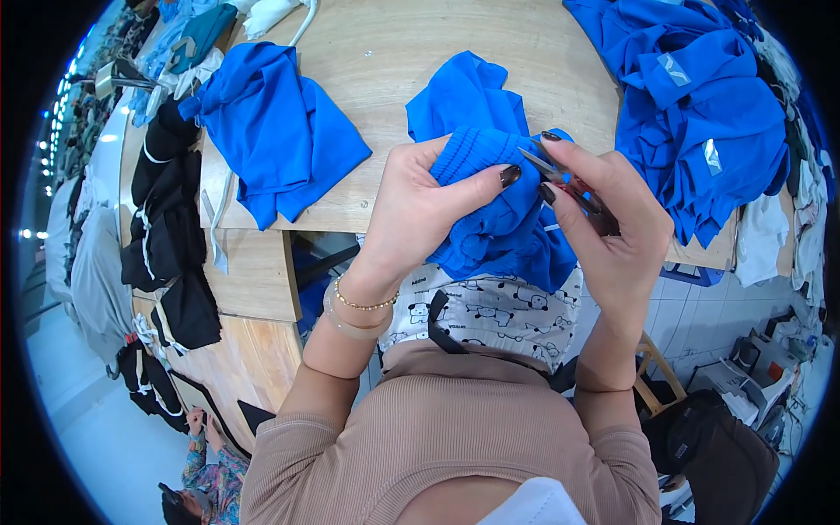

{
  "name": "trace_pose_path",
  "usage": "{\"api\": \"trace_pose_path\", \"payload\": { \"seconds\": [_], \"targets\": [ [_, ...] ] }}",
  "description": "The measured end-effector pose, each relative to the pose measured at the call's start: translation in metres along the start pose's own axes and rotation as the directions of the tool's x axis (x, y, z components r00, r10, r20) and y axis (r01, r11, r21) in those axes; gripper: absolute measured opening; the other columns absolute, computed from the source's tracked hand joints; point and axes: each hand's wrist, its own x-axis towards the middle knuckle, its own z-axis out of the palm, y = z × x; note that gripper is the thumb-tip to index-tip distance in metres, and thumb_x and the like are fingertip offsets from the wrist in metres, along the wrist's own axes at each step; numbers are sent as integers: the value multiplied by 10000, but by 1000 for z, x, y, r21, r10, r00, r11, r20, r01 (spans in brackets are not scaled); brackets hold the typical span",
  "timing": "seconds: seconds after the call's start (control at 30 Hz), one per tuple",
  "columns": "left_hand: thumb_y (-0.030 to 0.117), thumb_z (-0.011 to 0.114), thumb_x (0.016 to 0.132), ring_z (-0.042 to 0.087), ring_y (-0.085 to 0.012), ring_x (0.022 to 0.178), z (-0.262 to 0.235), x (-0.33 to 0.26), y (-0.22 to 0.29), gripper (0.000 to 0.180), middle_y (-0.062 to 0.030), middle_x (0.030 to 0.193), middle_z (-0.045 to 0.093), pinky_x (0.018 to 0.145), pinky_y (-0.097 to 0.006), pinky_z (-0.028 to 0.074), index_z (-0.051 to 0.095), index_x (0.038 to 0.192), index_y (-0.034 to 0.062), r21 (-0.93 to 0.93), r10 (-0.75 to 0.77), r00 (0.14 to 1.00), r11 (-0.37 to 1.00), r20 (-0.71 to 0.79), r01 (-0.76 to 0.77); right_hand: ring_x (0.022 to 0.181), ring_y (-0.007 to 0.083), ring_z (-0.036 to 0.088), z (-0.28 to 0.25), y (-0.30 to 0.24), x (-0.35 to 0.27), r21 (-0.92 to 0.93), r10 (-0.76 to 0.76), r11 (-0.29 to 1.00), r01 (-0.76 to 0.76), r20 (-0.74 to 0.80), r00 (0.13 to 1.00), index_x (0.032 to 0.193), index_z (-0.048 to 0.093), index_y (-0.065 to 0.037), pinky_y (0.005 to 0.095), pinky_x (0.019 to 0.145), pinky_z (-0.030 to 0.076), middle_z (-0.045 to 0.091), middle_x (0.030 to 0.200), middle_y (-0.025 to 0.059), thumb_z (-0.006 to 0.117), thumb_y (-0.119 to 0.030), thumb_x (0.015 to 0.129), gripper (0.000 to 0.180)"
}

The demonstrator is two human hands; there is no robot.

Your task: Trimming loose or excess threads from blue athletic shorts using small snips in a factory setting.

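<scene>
My left hand is closed on a blue garment with a gathered elastic waistband, its thumb pressed on top of the band. The cloth hangs over the table's near edge toward my lap, and part of it lies on the tabletop. Between the fingers of my right hand is a small pair of thread snips. The pointed blades touch or nearly touch the band, just right of my left thumb. My palm partly hides the handles.
On the wooden table a folded blue garment lies left, and a blue pile lies right. Bundled black garments line the left side. Another person is at lower left. A black chair stands at lower right.
</scene>
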Motion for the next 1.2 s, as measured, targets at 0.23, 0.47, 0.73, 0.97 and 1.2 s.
{"api": "trace_pose_path", "payload": {
  "seconds": [0.23,0.47,0.73,0.97,1.2],
  "targets": [
    [17,626,816,544,-25,708,0,1,-1,137,5,802,651,627,-174,450,677,939,-14,24,9,1000,1000,2,-9,649,92,537,0,2,0,29,-34,999,34,0,999,1060,662,-39,191,549,408,562,752,46,642,118,703,390],
    [10,652,803,634,-98,726,-4,1,-2,167,-87,853,683,680,-223,520,658,954,-61,15,12,1000,1000,0,-12,642,131,567,2,1,0,0,-15,1000,15,9,1000,1039,666,-38,223,567,471,582,759,71,640,103,714,356],
    [8,648,806,631,-96,721,-3,1,-2,164,-82,848,682,674,-221,519,659,955,-58,32,20,1000,999,-1,-20,641,128,560,3,-1,1,35,4,999,-3,-8,1000,1031,666,-35,217,570,466,570,750,74,634,101,725,336],
    [24,632,820,535,-20,691,-1,0,-4,126,10,796,645,606,-164,432,675,932,-12,-6,26,1000,1000,-4,-26,654,107,562,6,-1,1,79,12,997,-10,-20,1000,1042,663,-35,207,571,462,580,756,65,632,112,720,355],
    [18,650,810,575,-39,730,2,-2,3,120,-13,832,662,658,-189,476,675,923,-11,-145,-23,999,989,32,27,602,63,485,10,10,-5,151,-9,988,18,-65,998,1060,664,-43,171,498,362,574,754,33,665,102,705,384]
  ]
}}
